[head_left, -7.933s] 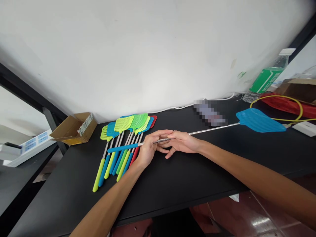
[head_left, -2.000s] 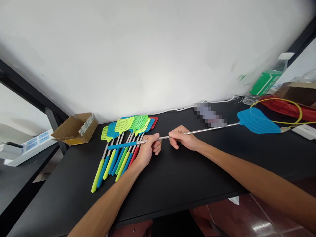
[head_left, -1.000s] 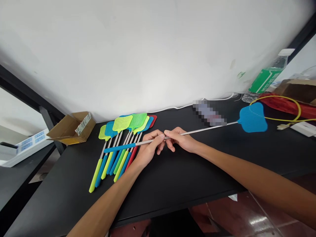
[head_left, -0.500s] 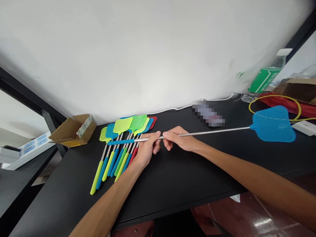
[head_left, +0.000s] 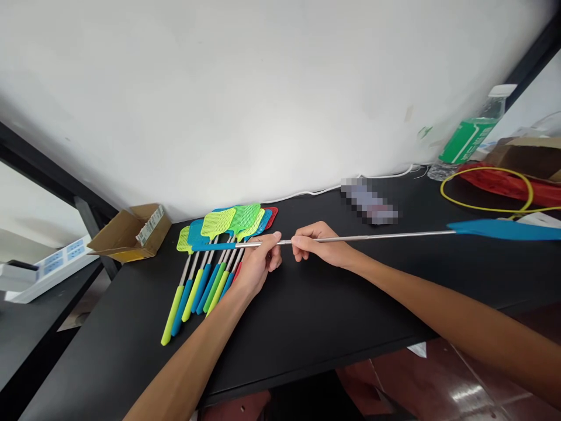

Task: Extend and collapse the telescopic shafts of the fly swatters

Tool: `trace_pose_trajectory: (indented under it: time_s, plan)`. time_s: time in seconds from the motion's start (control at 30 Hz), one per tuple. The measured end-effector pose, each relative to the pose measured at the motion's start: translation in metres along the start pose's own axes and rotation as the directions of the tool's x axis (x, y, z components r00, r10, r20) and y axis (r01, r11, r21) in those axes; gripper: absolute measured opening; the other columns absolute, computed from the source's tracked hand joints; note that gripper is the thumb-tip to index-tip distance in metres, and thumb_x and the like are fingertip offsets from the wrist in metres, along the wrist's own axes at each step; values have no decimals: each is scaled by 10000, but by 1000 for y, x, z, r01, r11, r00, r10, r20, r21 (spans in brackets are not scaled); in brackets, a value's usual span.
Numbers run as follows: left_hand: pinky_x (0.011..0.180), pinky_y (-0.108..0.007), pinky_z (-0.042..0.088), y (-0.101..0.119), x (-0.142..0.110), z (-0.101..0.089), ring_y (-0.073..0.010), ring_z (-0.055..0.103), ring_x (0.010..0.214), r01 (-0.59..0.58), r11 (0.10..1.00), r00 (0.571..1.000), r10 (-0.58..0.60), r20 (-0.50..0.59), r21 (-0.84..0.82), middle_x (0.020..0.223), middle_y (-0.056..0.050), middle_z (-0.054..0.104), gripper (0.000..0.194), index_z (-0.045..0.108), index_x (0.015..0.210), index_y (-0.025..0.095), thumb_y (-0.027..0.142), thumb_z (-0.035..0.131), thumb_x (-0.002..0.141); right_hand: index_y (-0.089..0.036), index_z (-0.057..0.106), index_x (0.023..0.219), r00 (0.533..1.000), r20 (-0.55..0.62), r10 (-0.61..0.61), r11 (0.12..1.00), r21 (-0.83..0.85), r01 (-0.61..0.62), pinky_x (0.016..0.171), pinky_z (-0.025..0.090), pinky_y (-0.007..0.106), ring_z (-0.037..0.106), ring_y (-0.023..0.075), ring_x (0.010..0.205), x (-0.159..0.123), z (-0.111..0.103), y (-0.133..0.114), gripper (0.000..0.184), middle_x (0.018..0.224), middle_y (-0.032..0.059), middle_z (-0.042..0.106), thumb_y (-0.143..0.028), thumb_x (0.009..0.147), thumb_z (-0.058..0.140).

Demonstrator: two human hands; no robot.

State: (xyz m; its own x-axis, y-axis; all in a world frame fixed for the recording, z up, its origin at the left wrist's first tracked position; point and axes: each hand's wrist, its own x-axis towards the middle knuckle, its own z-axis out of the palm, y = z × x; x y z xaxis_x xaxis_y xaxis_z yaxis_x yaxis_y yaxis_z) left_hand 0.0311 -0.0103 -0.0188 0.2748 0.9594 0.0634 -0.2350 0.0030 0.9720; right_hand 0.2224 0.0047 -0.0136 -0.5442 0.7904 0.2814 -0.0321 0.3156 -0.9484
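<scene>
A blue fly swatter [head_left: 385,236] with a metal telescopic rod is held level above the table. My left hand [head_left: 259,260] pinches the rod just right of the blue grip. Close beside it, my right hand [head_left: 322,242] pinches the same rod, its fingers curled. The blue paddle [head_left: 504,229] points to the right and is seen nearly edge-on. Behind and below my left hand lies a row of several fly swatters [head_left: 214,275] in yellow-green, blue, green and red, paddles toward the wall. Part of that row is hidden by my left hand and forearm.
On the black table [head_left: 307,327], an open cardboard box [head_left: 127,237] stands at the left back. A pixelated item [head_left: 369,202] lies near the wall. At the right are a bottle with a green label [head_left: 468,137], a yellow cable [head_left: 486,207] and a red bag [head_left: 543,190].
The swatter's rod has become longer and its paddle has shifted right. The paddle has also turned from flat-facing to nearly edge-on. My right hand has moved slightly away from my left.
</scene>
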Motion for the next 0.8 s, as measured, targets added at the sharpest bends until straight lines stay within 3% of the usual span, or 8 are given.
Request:
trace_pose_trajectory:
  time_s: [0.17, 0.4, 0.53, 0.8]
  plan:
    - [487, -234, 304, -1, -2, 2, -53, 364, 411, -39, 999, 998, 41, 43, -27, 545, 63, 537, 276, 549, 762, 177, 373, 682, 904, -133, 690, 702, 998, 32, 50, 960, 274, -57, 552, 448, 251, 571, 132, 549, 3, 7, 14, 513, 635, 59, 677, -552, 966, 558]
    - [455, -210, 286, -2, -3, 2, -59, 421, 436, -34, 999, 991, 35, 129, -5, 608, 53, 588, 227, 578, 947, 190, 341, 730, 871, -120, 698, 691, 996, 59, 61, 958, 276, -75, 555, 451, 249, 567, 124, 527, 1, 10, 13, 598, 618, 62, 670, -587, 996, 480]
    - [452, -211, 339, -3, -5, 4, -97, 505, 516, -48, 995, 984, 32, 174, 88, 631, 15, 615, 235, 595, 925, 180, 391, 696, 899, -129, 666, 602, 994, 66, 88, 974, 205, -100, 582, 460, 265, 579, 139, 533, 1, 11, 11, 663, 559, 61, 637, -601, 1006, 434]
    - [455, -225, 351, -5, -5, 4, -98, 489, 500, -60, 992, 985, 42, 166, 109, 579, 16, 555, 361, 540, 671, 175, 399, 619, 942, -129, 674, 612, 991, 92, 97, 970, 214, -115, 592, 461, 272, 593, 144, 529, 2, 12, 9, 620, 566, 61, 639, -569, 990, 456]
